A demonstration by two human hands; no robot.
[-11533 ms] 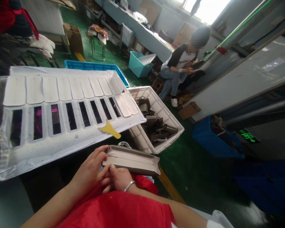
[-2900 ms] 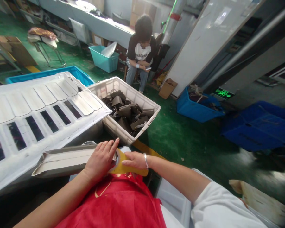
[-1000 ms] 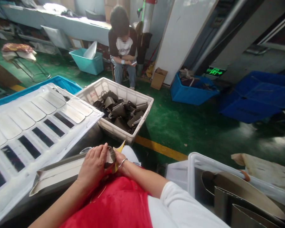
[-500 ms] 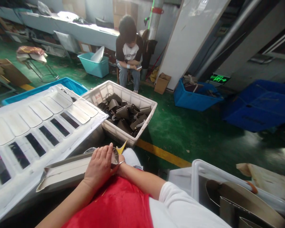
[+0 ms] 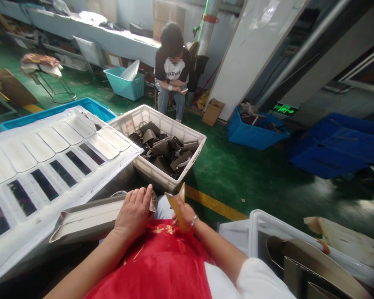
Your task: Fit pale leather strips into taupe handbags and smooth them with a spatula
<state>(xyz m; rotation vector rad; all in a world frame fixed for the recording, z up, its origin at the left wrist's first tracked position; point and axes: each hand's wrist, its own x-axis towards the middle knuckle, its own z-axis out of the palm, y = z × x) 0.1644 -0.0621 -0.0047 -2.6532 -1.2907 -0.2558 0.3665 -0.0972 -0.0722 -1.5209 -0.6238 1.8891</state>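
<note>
My left hand (image 5: 132,212) lies across the right part of a long dark-grey bag panel (image 5: 90,222) with folded edges and a pale inner face, holding it on my lap. Its fingers are together, and the thumb is mostly hidden. Just to the right, my right hand (image 5: 184,214) is closed around a yellow sheet-like piece (image 5: 178,207) whose far end has two points and a curved notch. That piece stands tilted upward, apart from the panel. A red apron (image 5: 152,265) covers my lap below both hands.
At left is a white-covered table (image 5: 112,180) with pale rounded pieces and dark strips. A white crate (image 5: 190,143) of dark-grey parts stands ahead, with a seated person (image 5: 173,70) holding a phone beyond. A white bin (image 5: 254,238) with grey pieces is at right; blue bins (image 5: 246,131) stand farther off.
My right hand has come out from behind the panel's end and moved right and slightly toward me, bringing the yellow piece into fuller view. My left hand stays on the panel.
</note>
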